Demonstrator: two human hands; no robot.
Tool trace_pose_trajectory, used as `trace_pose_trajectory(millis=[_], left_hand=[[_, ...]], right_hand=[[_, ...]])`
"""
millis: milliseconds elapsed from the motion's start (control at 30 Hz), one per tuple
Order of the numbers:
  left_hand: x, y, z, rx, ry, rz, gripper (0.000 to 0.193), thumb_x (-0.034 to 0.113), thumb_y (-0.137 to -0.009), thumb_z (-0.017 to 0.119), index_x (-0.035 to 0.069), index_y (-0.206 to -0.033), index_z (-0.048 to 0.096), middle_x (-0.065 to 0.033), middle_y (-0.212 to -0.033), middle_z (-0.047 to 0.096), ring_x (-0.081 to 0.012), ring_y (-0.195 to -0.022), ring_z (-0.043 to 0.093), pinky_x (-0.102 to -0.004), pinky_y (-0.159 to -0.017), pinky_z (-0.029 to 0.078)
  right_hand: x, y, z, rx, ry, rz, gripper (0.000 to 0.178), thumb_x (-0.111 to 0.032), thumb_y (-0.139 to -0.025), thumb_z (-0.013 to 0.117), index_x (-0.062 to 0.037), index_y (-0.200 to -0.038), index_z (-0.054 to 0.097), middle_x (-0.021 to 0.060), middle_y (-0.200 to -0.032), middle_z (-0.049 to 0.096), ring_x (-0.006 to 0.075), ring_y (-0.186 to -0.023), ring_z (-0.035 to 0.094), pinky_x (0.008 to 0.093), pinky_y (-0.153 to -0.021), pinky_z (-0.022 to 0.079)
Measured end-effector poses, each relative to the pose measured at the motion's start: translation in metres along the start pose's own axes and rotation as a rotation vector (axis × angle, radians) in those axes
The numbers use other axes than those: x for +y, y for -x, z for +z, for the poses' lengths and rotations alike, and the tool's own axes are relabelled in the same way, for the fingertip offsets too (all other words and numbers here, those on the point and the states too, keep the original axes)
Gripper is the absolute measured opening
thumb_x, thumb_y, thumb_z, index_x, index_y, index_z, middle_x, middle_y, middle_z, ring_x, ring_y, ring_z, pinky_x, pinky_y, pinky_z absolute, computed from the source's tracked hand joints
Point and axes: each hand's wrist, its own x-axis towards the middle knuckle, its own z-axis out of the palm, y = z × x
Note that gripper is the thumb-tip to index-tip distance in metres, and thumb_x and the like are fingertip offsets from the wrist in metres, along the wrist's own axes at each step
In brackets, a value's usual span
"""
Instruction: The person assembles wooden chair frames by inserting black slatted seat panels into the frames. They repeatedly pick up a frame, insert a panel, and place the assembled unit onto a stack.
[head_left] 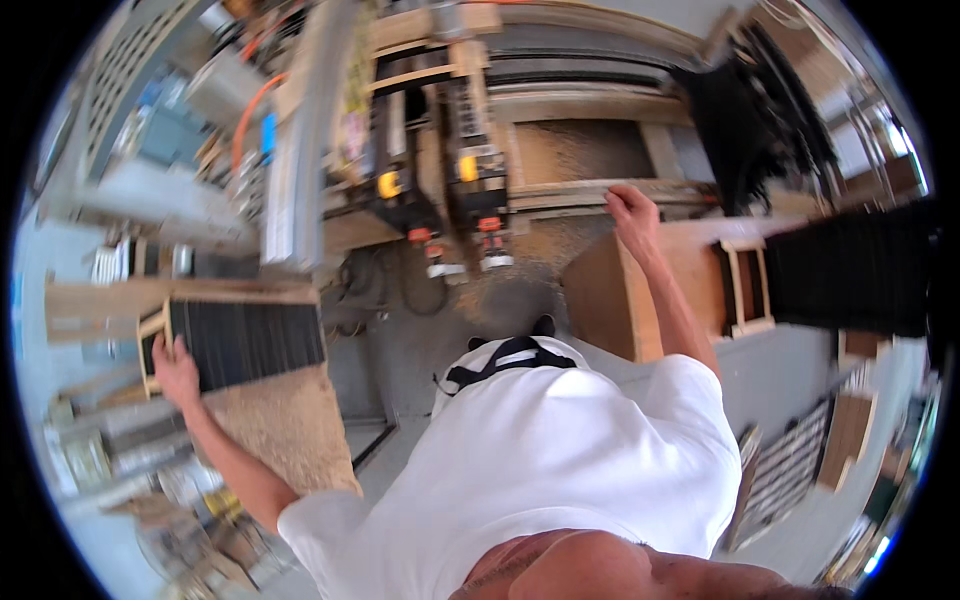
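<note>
On the left, my left hand [178,375] lies at the outer end of a black slatted panel [250,342], with finger and thumb apart. It touches or hovers just over the pale wooden frame [150,325] there; which of the two I cannot tell. My right hand [635,215] is raised to the right of the middle, fingers curled together, and anything between them is too small to see. Below that forearm stands a brown wooden box-like bench [625,290]. On it lies a small pale wooden frame [747,287], beside a black stack [845,270].
Ahead is a machine with two black clamp-like units [470,170] bearing yellow and orange parts. Black strands [735,130] hang at the far right. A chipboard sheet [285,425] lies under the left panel. Slatted racks [785,475] stand at the lower right. Sawdust covers the floor [515,290].
</note>
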Motion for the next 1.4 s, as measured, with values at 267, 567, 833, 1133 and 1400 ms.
trace_pose_trajectory(millis=[267,567,833,1133,1400], left_hand=[[0.016,0.007,0.008,0.445,-0.310,0.285,0.053,0.036,-0.090,0.064,-0.006,-0.123,0.060,-0.0254,-0.117,0.064,-0.0414,-0.108,0.061,-0.0446,-0.091,0.050],[0.193,0.176,0.146,0.017,0.314,0.270,0.014,0.009,-0.093,0.061,-0.002,-0.100,0.067,-0.0144,-0.101,0.070,-0.0244,-0.089,0.067,-0.0347,-0.081,0.053],[0.343,0.298,0.210,-0.720,0.872,0.062,0.026,0.019,-0.094,0.065,0.001,-0.112,0.066,-0.0071,-0.096,0.071,-0.0129,-0.087,0.065,-0.0272,-0.081,0.051],[0.384,0.194,0.242,-0.668,1.158,-0.116,0.028,0.015,-0.097,0.058,-0.002,-0.119,0.059,-0.0107,-0.105,0.069,-0.0164,-0.094,0.067,-0.0276,-0.081,0.054],[0.462,0.069,0.312,-0.850,1.506,-0.426,0.064,0.040,-0.095,0.061,-0.004,-0.138,0.042,-0.0215,-0.136,0.051,-0.0343,-0.123,0.053,-0.0431,-0.099,0.049]], right_hand=[[-0.001,-0.004,-0.152,0.247,0.423,-0.194,0.022,-0.013,-0.087,0.065,-0.0026,-0.106,0.067,0.0160,-0.095,0.070,0.0297,-0.087,0.068,0.0366,-0.076,0.054],[-0.049,0.029,-0.313,0.491,0.776,-0.134,0.023,-0.020,-0.087,0.062,-0.0061,-0.105,0.068,0.0137,-0.098,0.070,0.0313,-0.092,0.067,0.0390,-0.078,0.053],[0.114,0.118,-0.317,0.112,1.027,0.175,0.044,-0.026,-0.084,0.068,-0.0023,-0.120,0.059,0.0233,-0.109,0.064,0.0408,-0.105,0.059,0.0486,-0.090,0.047],[0.098,0.125,-0.301,0.316,0.835,0.323,0.038,-0.015,-0.091,0.060,-0.0047,-0.127,0.059,0.0201,-0.122,0.063,0.0378,-0.111,0.060,0.0442,-0.090,0.048],[0.017,0.101,-0.251,0.421,0.653,0.077,0.031,-0.011,-0.094,0.060,0.0011,-0.123,0.060,0.0162,-0.111,0.067,0.0269,-0.099,0.064,0.0364,-0.086,0.049]])
